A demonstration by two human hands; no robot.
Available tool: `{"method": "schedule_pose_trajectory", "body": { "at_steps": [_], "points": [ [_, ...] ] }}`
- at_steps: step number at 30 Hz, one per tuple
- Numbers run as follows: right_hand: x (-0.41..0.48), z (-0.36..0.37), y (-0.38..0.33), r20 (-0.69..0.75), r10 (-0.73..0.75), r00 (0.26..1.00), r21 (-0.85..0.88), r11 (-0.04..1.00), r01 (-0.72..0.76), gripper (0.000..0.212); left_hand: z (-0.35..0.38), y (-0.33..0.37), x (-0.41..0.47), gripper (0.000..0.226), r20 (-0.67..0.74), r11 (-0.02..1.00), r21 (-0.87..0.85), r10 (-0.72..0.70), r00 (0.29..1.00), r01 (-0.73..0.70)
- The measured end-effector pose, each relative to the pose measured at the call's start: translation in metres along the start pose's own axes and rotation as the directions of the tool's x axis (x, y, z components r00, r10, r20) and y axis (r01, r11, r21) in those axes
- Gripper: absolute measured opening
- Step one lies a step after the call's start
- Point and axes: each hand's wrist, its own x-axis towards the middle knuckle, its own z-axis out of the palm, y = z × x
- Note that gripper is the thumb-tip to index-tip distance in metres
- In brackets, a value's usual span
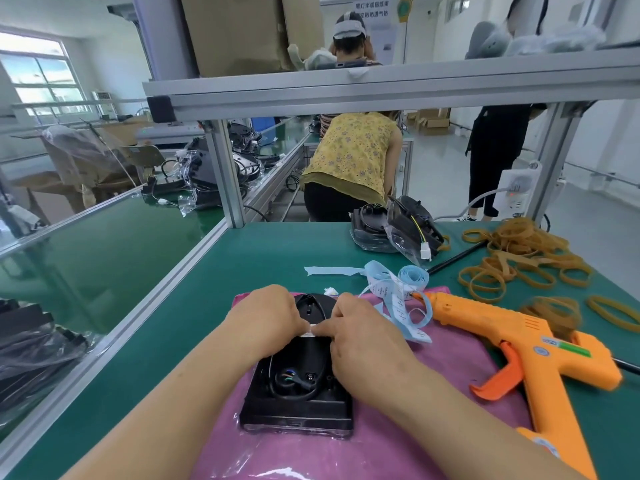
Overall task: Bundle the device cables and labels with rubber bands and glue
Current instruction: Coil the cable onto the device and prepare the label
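— Pinching a small white label (311,330), are we? Our fingertips cover most of it.
— Yes. Our left hand (266,317) and right hand (363,337) both curl onto it over the middle of the black plastic device (298,407), and our knuckles hide part of its rounded far end.
— Inside its open shell we see a looped black cable (287,379) with coloured wire ends.
— Glossy pink film (450,368) lies under the device. Right of it is a matte orange glue gun (533,344), and farther right, tan rubber bands (519,251). A curling pale-blue label strip (398,299) sits just behind it.
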Motion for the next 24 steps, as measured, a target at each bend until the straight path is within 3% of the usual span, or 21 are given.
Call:
{"method": "schedule_pose_trajectory", "body": {
  "at_steps": [3, 7, 12, 17, 24],
  "points": [
    [-0.001, 0.001, 0.001, 0.000, -0.015, 1.000, 0.006, 1.000, 0.015, 0.045, 0.011, -0.016, -0.002, 0.038, -0.163, 0.995, -0.093, -0.037, 0.986, 0.022],
    [-0.001, 0.003, 0.002, -0.031, -0.044, 0.999, 0.024, 0.999, 0.044, 0.046, 0.032, -0.029, -0.001, 0.041, -0.155, 0.855, -0.517, -0.122, 0.980, 0.025],
    [-0.003, 0.006, 0.004, -0.050, -0.077, 0.996, -0.008, 0.997, 0.077, 0.043, 0.040, -0.028, 0.008, 0.032, -0.230, 0.898, -0.439, -0.142, 0.963, 0.028],
    [-0.003, 0.011, 0.005, -0.069, -0.066, 0.995, 0.043, 0.997, 0.069, 0.044, 0.042, -0.035, 0.008, 0.030, -0.203, 0.873, -0.488, -0.127, 0.971, 0.012],
    [0.006, -0.013, 0.018, 0.020, 0.090, 0.996, 0.364, 0.927, -0.091, 0.039, 0.044, -0.036, 0.007, 0.051, -0.210, 0.846, -0.534, -0.124, 0.970, -0.008]
  ]
}}
